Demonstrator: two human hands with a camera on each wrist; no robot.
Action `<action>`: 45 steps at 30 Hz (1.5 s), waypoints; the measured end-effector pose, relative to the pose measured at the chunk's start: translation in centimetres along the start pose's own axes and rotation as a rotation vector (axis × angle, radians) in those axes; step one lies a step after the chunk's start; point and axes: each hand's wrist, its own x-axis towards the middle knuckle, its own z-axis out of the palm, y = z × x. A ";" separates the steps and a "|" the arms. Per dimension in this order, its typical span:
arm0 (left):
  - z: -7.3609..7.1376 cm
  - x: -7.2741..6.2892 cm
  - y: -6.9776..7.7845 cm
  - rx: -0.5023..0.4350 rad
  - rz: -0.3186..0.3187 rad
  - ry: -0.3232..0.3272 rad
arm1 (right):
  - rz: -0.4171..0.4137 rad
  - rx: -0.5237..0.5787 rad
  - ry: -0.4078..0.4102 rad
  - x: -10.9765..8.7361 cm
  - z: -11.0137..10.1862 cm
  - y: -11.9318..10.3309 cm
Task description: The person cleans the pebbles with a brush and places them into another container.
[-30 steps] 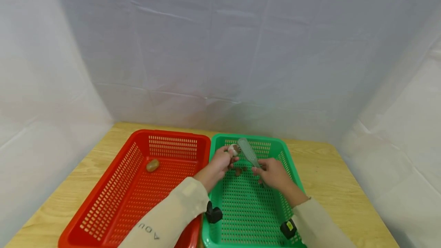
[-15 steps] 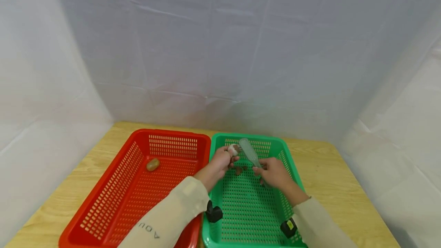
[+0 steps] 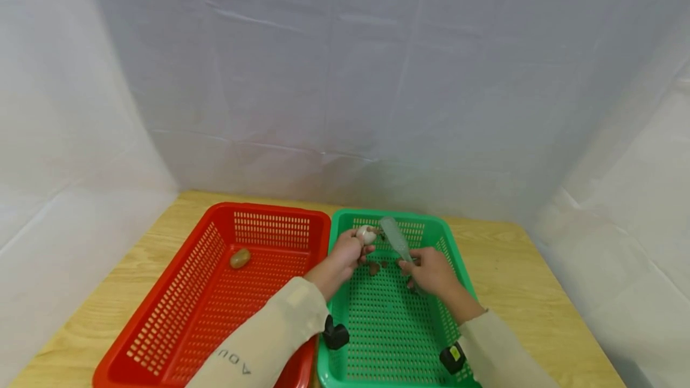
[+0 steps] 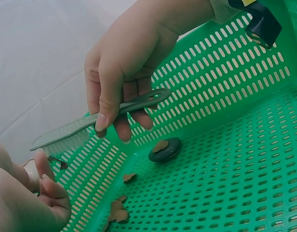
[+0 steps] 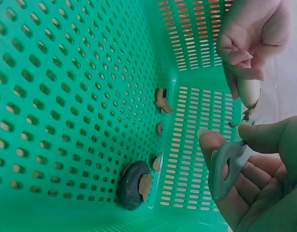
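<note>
A whitish egg (image 3: 366,235) is pinched in the fingers of the left hand (image 3: 345,253), above the green basket (image 3: 388,334) near its far left corner, with brown scraps at the egg's free end. The brush (image 3: 396,238) is gripped between thumb and fingers of the right hand (image 3: 433,271), its head just beside the egg; whether they touch cannot be told. Brown flakes (image 4: 119,213) are scattered near the basket's far edge. The egg is probably light, slick and fragile, best held gently round its middle; the brush looks stiff, best taken by its handle.
</note>
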 end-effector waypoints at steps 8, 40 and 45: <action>0.1 0.0 0.0 -0.004 -0.005 0.012 | 0.000 0.022 0.034 0.1 0.0 0.0; 0.1 -0.1 0.1 0.040 0.008 0.022 | -0.065 0.031 0.020 0.1 -0.1 0.1; 0.1 -0.1 0.1 0.030 0.004 0.030 | -0.022 0.024 0.035 0.1 -0.1 0.2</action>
